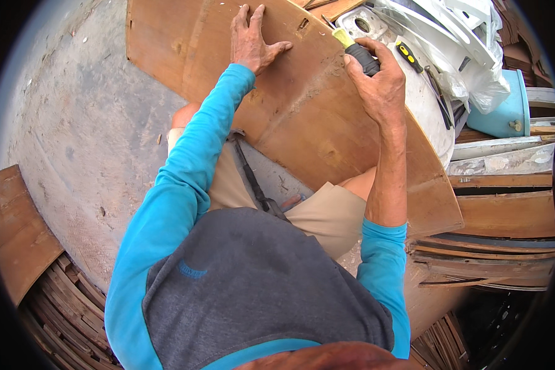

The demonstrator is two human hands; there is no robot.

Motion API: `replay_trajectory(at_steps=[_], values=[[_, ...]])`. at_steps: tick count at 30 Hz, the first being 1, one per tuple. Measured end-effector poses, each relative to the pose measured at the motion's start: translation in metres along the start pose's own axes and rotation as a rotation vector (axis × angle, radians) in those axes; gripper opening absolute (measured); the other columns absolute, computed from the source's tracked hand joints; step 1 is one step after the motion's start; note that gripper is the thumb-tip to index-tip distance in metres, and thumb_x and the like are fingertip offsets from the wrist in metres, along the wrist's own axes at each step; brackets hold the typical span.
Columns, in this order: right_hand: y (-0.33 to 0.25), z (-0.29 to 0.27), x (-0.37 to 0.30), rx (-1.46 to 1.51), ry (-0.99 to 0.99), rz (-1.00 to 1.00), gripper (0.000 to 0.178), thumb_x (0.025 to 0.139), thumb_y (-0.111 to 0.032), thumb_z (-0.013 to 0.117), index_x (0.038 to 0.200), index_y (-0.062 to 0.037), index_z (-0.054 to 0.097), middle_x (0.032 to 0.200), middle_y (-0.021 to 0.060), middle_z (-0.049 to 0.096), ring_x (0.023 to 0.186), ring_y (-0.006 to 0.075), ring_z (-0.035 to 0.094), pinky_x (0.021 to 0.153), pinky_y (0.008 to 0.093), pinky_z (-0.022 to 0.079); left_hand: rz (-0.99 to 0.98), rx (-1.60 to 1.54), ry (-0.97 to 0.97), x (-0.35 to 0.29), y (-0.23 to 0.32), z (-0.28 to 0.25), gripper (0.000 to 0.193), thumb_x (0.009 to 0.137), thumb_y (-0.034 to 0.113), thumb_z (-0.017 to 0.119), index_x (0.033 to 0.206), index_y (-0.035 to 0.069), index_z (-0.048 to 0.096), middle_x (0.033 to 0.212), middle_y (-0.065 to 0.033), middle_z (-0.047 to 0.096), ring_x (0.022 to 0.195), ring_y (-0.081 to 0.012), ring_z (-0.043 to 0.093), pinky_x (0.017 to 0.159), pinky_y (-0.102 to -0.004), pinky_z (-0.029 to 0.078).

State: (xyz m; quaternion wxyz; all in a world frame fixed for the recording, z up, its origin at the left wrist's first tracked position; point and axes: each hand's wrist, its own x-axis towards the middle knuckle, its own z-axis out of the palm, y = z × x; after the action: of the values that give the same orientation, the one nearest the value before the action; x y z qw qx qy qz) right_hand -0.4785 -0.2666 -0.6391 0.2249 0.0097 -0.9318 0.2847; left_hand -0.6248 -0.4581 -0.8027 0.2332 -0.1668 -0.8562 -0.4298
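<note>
A large brown wooden panel [327,132] with a curved edge lies slanted across my lap and the floor. My left hand [253,44] rests on its far part, fingers spread and thumb out to the side. In my right hand [379,80], closed around its grip, is a hand tool [364,58] with a yellow-green handle wrapped in black. A thin dark shaft seems to point from it toward the panel's far edge; its tip is hard to make out. Dust and crumbs lie on the panel beside this hand. A small slot [303,24] shows near the far edge.
On a whitish round surface [424,114] at the right lie a yellow-and-black handled tool [409,57] and dark pliers-like tools [438,95]. Beyond are white plastic parts in clear bags [456,37] and a blue bucket [505,108]. Wooden panels [505,213] and stacked strips [68,308] lie around.
</note>
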Motion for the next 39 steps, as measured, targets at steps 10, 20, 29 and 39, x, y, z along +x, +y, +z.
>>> replay_trajectory(at_steps=[10, 20, 29, 39], values=[[-0.015, 0.038, 0.067, -0.16, 0.164, -0.241, 0.039, 0.082, -0.024, 0.083, 0.105, -0.0044, 0.058, 0.09, 0.0125, 0.07, 0.073, 0.0305, 0.071, 0.07, 0.0406, 0.058, -0.169, 0.053, -0.1, -0.046, -0.047, 0.007, 0.134, 0.057, 0.071, 0.088, 0.164, 0.024, 0.022, 0.171, -0.0169, 0.012, 0.156, -0.0449, 0.009, 0.123, -0.0654, 0.016], [-0.009, 0.087, 0.109, 0.897, 0.358, -0.077, 0.009, 0.098, -0.011, 0.064, 0.103, -0.0047, 0.058, 0.07, 0.0015, 0.058, 0.055, 0.0079, 0.054, 0.048, 0.0213, 0.042, -0.18, 0.027, -0.103, -0.048, -0.048, 0.012, 0.133, 0.056, 0.074, 0.086, 0.164, 0.026, 0.025, 0.171, -0.0165, 0.01, 0.157, -0.0447, 0.008, 0.123, -0.0668, 0.014], [-0.006, 0.118, 0.122, 0.823, 0.407, -0.282, 0.012, 0.097, -0.009, 0.05, 0.099, -0.0011, 0.059, 0.066, 0.0027, 0.054, 0.048, 0.0086, 0.046, 0.046, 0.0215, 0.039, -0.154, 0.028, -0.088, -0.045, -0.051, 0.011, 0.135, 0.055, 0.074, 0.087, 0.164, 0.027, 0.023, 0.172, -0.0158, 0.01, 0.157, -0.0443, 0.007, 0.124, -0.0663, 0.013], [0.003, 0.115, 0.128, 0.971, 0.385, -0.362, 0.013, 0.093, -0.009, 0.047, 0.095, -0.003, 0.058, 0.065, 0.0049, 0.056, 0.053, 0.0137, 0.053, 0.053, 0.0266, 0.047, -0.184, 0.048, -0.122, -0.044, -0.045, 0.008, 0.135, 0.056, 0.065, 0.092, 0.164, 0.025, 0.023, 0.171, -0.0181, 0.01, 0.157, -0.0438, 0.008, 0.125, -0.0632, 0.015]])
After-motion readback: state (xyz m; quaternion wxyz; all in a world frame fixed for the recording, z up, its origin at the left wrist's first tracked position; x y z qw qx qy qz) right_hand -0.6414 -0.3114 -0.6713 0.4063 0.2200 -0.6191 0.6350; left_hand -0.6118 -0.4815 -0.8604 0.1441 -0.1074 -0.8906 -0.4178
